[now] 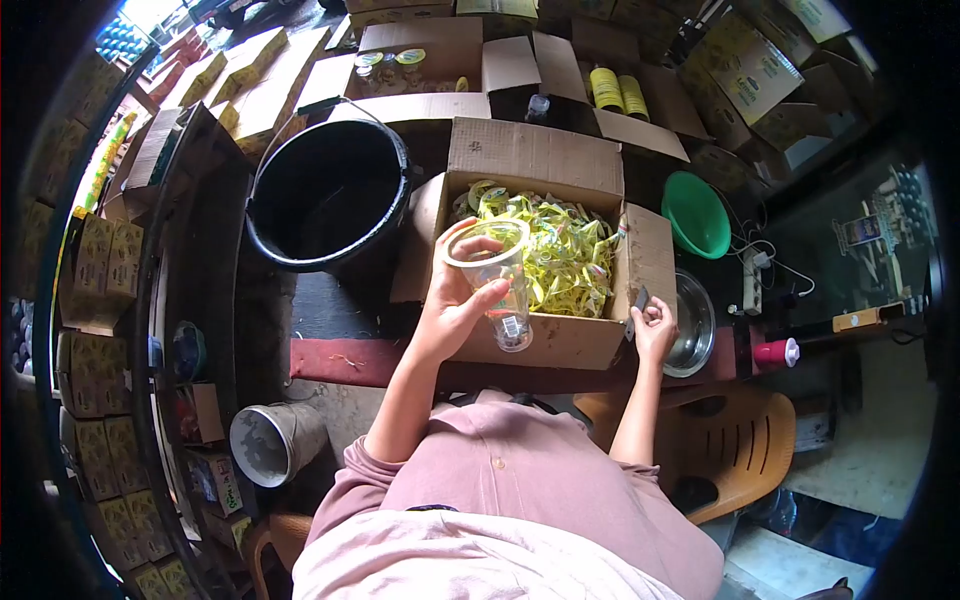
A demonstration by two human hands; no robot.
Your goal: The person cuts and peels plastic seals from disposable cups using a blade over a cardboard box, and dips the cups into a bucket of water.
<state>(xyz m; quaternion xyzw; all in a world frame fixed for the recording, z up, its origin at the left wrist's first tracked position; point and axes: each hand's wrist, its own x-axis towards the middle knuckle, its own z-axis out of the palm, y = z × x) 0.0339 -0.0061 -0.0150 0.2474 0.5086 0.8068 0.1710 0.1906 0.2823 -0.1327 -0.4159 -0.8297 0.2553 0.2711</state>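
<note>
My left hand (pixel 447 305) is wrapped around a clear plastic cup (pixel 511 325), tilted with its wide rim upward. A small barcode label shows near the cup's bottom. Between the fingers of my right hand (pixel 655 331) is a small dark, flat blade-like piece (pixel 641 298), held beside the right flap of the cardboard box (pixel 535 157). The box lies open in front of me, heaped with yellow-green plastic strips (pixel 565 250). The cup is above the box's front left part and hides some of the strips.
A large black bucket (pixel 262 250) stands left of the box. To the right are a green basin (pixel 697 215), a clear bowl (pixel 706 345) and a power strip (pixel 754 280). Behind, open cartons hold jars (pixel 410 65) and yellow cylinders (pixel 606 90). A grey bucket (pixel 290 440) is lower left.
</note>
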